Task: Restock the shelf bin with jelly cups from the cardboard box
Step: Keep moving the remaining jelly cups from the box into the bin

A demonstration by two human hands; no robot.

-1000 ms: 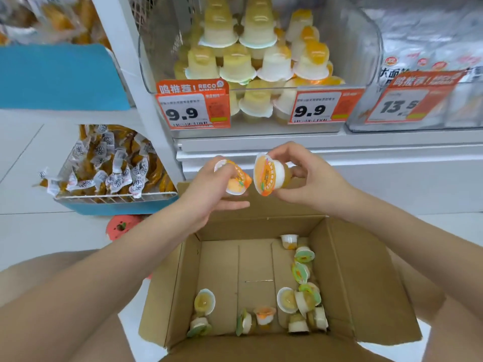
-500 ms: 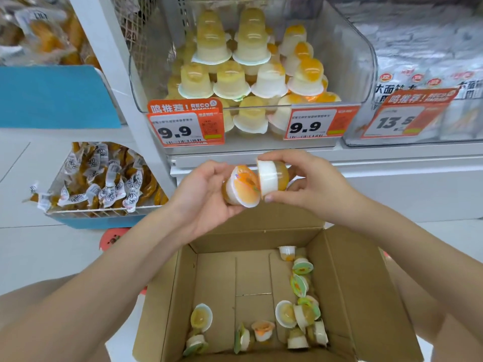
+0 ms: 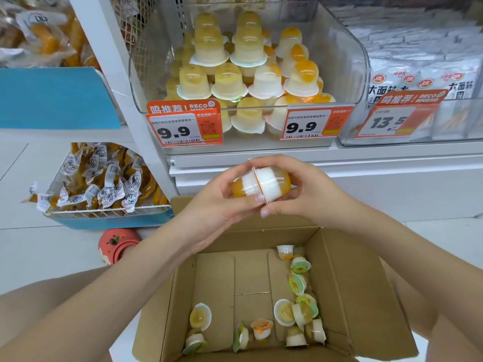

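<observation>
My left hand [image 3: 222,202] grips an orange-domed jelly cup [image 3: 241,186], and my right hand [image 3: 305,194] grips a second jelly cup [image 3: 273,182]. The two cups are pressed lid to lid between my hands, just below the shelf edge. Above them stands the clear shelf bin [image 3: 347,64], stacked with several yellow and orange jelly cups. Below my arms lies the open cardboard box [image 3: 366,291], with several loose jelly cups [image 3: 298,309] scattered along its right side and near edge.
Two 9.9 price tags [image 3: 185,128] hang on the bin's front. A neighbouring bin of white packets [image 3: 418,82] stands to the right. A wire basket of wrapped snacks [image 3: 102,181] sits lower left, beside a red round object [image 3: 115,244] on the floor.
My hands have come together, turning the two cups so their lids now meet. The view has tilted up, showing more of the bin.
</observation>
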